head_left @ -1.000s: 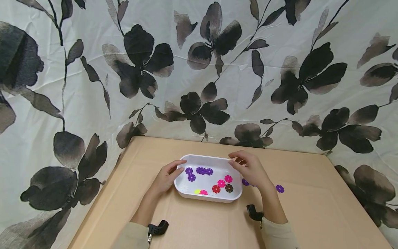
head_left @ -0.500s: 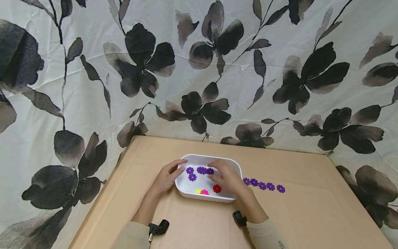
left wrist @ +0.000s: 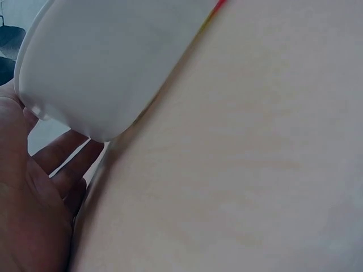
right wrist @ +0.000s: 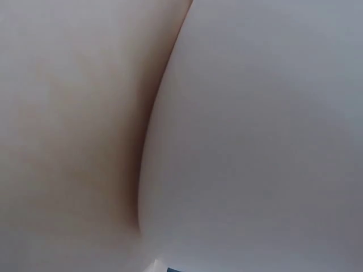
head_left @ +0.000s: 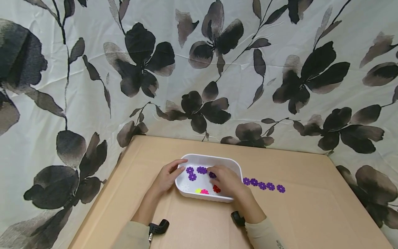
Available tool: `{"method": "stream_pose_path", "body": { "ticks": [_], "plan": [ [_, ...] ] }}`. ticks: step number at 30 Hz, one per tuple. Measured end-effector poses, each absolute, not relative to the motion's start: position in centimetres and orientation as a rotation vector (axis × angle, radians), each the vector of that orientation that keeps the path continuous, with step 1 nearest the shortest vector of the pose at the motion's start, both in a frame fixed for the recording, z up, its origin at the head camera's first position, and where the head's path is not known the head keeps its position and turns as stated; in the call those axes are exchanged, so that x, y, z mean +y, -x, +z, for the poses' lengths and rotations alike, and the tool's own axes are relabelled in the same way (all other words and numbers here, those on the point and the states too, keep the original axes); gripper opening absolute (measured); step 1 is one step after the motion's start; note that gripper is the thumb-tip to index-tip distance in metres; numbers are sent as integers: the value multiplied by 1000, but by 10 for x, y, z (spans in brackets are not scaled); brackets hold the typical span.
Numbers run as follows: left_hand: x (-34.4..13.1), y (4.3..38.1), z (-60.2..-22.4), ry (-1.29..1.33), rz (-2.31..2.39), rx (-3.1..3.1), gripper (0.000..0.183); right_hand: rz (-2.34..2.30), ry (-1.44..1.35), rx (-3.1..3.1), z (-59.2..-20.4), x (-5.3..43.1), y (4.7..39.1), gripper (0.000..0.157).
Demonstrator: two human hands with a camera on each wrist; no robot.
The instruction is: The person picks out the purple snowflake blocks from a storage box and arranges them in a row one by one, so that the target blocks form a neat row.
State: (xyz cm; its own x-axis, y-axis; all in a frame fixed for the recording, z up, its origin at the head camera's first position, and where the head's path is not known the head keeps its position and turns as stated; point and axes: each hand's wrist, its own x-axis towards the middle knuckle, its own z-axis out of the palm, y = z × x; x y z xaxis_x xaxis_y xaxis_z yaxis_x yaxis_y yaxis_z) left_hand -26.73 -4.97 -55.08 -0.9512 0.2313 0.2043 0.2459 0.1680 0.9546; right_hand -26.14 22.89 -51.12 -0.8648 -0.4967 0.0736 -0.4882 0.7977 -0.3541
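Note:
A white plastic tray (head_left: 203, 198) stands on the table, its left end gripped by my left hand (head_left: 166, 177) with the thumb at the rim. In the left wrist view, fingers (left wrist: 65, 156) curl beneath the tray's edge. My right hand (head_left: 228, 180) reaches into the right part of the tray and pinches a purple flower-shaped disc (head_left: 212, 175). Several more purple discs (head_left: 201, 170) lie to its left. A red disc (head_left: 216, 188) lies below the right fingers, with a pink disc (head_left: 204, 191) and a yellow disc (head_left: 198, 191) near the front wall. The right hand covers the tray's right end.
A row of purple discs (head_left: 262, 186) runs along the table to the right of the tray. The tan table (head_left: 311, 207) ends at the back against a flower-print cloth (head_left: 248, 86). A black wrist camera (head_left: 159, 227) sits on the left forearm.
My right hand has moved left from the tray's right rim into the tray, and one purple disc has shifted slightly right and toward me at its fingertips. The left hand has stayed put.

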Motion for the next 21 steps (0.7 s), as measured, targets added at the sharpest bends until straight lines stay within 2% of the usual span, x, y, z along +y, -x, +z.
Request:
{"method": "stream_pose_path", "body": {
  "ticks": [11, 21],
  "plan": [
    [-49, 268, -552, 509, -1957, -2366, 34, -576, 817, 2990, -510, 230, 263, 23],
    [-48, 270, -552, 508, -1956, -2364, 33, -619, 799, 2984, -510, 231, 266, 20]
  ]
}}
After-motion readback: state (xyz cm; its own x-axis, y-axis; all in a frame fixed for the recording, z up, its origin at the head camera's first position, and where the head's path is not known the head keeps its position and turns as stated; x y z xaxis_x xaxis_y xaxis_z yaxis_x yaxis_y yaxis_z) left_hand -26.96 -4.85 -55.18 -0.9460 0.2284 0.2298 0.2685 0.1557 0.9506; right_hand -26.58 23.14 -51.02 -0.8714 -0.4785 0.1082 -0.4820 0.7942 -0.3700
